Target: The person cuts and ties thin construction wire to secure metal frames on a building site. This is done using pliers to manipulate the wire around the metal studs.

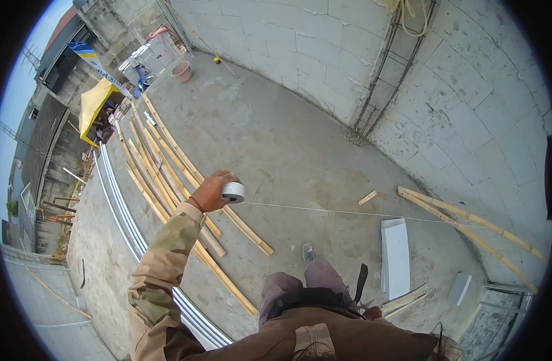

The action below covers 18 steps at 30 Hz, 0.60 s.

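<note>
Holds the white ring-shaped roll (236,189) clamped in the left grip (213,191), above yellow bamboo poles (249,231); likely light, firm, best taken by the outer rim. Trails thin white string (324,209) rightward, probably supple, easily snagged. Cannot tell the mostly hidden right grip's (372,313) state. Overlooks grey concrete floor (282,150), edged far and right by pale block walls (480,120).

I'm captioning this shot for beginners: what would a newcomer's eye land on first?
The eye probably goes first to the left hand, near the centre, gripping a round white reel, with a thin white string stretching rightward from it. Next come the long yellow bamboo poles lying left of centre on the grey concrete floor. Then a bright yellow canopy at upper left.
</note>
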Each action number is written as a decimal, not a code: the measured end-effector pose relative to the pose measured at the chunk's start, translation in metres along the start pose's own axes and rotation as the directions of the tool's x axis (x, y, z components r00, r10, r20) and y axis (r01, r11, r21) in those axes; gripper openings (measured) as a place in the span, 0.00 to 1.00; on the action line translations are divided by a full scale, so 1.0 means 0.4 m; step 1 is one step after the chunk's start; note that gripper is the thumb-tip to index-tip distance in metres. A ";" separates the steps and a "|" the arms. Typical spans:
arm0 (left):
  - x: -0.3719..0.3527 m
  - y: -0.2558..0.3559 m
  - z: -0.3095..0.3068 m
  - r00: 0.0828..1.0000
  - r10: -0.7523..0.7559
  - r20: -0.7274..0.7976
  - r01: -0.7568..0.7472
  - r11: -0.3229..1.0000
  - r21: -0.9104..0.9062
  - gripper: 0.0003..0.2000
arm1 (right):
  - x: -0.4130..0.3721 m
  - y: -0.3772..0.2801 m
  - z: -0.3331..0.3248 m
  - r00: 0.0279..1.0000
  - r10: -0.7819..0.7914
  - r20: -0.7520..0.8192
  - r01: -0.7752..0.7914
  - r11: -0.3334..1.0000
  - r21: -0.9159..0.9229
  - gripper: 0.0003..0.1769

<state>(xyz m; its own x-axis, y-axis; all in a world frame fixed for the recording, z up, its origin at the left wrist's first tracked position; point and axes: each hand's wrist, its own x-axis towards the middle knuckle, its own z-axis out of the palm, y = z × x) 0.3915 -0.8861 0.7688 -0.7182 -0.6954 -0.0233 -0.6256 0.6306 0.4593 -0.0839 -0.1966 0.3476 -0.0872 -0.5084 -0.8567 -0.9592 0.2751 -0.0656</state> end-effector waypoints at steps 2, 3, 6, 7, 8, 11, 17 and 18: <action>0.098 -0.094 -0.115 0.993 -0.070 -0.091 0.071 0.997 0.012 0.20 | 0.023 -0.081 -0.382 0.976 -0.218 -0.005 0.216 0.968 -0.130 0.14; 0.144 -0.149 -0.166 0.985 -0.077 -0.154 0.083 0.996 0.039 0.21 | 0.007 -0.184 -0.594 0.928 0.265 0.262 -0.362 0.812 0.458 0.15; 0.295 -0.332 -0.275 0.846 -0.296 -0.444 0.188 0.944 -0.271 0.22 | 0.096 -0.304 -0.913 0.938 0.317 0.136 -0.341 0.786 0.516 0.14; 0.351 -0.415 -0.300 0.771 -0.336 -0.541 0.192 0.933 -0.305 0.23 | 0.163 -0.329 -0.964 0.941 0.314 0.126 -0.333 0.792 0.512 0.14; 0.413 -0.491 -0.337 0.706 -0.407 -0.580 0.170 0.892 -0.419 0.23 | 0.273 -0.310 -0.950 0.932 0.342 -0.124 -0.257 0.860 0.441 0.15; 0.575 -0.706 -0.438 0.632 -0.569 -0.526 0.073 0.720 -0.690 0.23 | 0.378 -0.451 -1.142 0.857 0.380 -0.349 -0.295 0.916 0.273 0.15; 0.875 -1.168 -0.743 0.641 -0.598 -0.481 -0.088 0.566 -0.820 0.22 | 0.544 -0.870 -1.696 0.774 0.329 -0.540 -0.253 0.944 0.213 0.08; 0.916 -1.234 -0.793 0.655 -0.587 -0.477 -0.083 0.571 -0.817 0.22 | 0.526 -0.981 -1.827 0.757 0.305 -0.577 -0.203 0.950 0.236 0.08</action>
<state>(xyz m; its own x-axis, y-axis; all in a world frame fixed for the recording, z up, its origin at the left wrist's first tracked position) 0.5340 -1.5614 0.8151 0.0422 -0.9894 0.1388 -0.0489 0.1367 0.9894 0.0776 -1.0081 0.5670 -0.5142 -0.7720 -0.3736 -0.8303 0.5572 -0.0087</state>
